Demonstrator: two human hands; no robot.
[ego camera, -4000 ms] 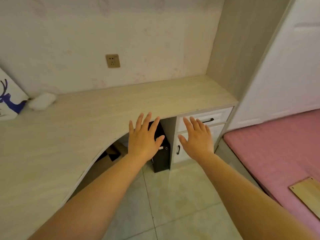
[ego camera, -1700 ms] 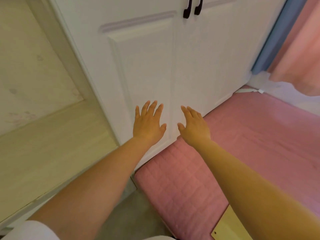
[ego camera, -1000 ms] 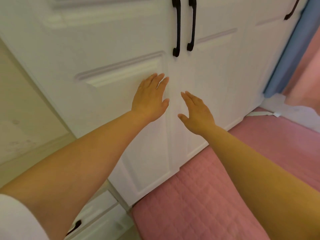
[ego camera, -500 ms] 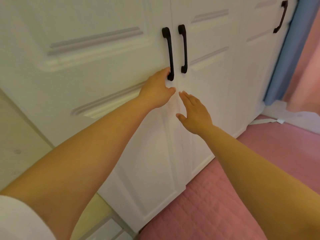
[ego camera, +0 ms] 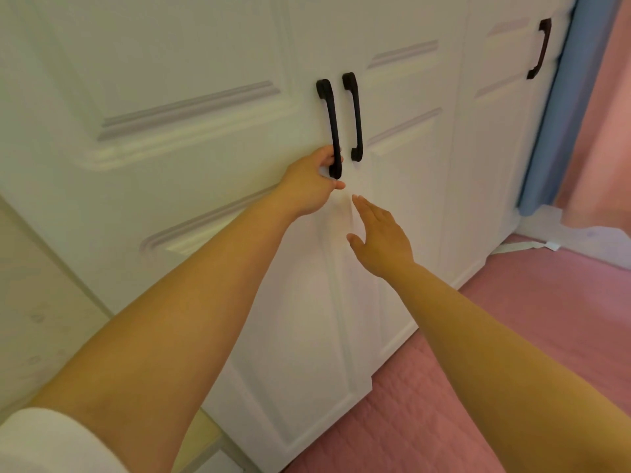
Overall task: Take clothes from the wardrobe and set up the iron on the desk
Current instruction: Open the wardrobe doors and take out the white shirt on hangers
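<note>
The white wardrobe [ego camera: 191, 56] fills the view, its doors closed. Two black vertical handles sit side by side at the middle seam: the left door handle [ego camera: 330, 114] and the right door handle [ego camera: 354, 114]. My left hand [ego camera: 309, 186] grips the lower end of the left door handle, fingers hooked behind the bar. Below and slightly right, my right hand [ego camera: 380, 238] hovers with fingers straight, near the right door panel, holding nothing. No clothes or iron are in view.
A third wardrobe door with its own black handle [ego camera: 539, 49] stands at the right. A blue curtain [ego camera: 560, 107] and a pink curtain [ego camera: 601, 114] hang beyond it. A pink quilted mattress [ego camera: 478, 387] lies below. The desk edge [ego camera: 201, 438] shows at the bottom left.
My view turned from the desk to the wardrobe. My left hand rose to the left door handle and curled around its lower end. My right hand stayed just below, fingers straight.
</note>
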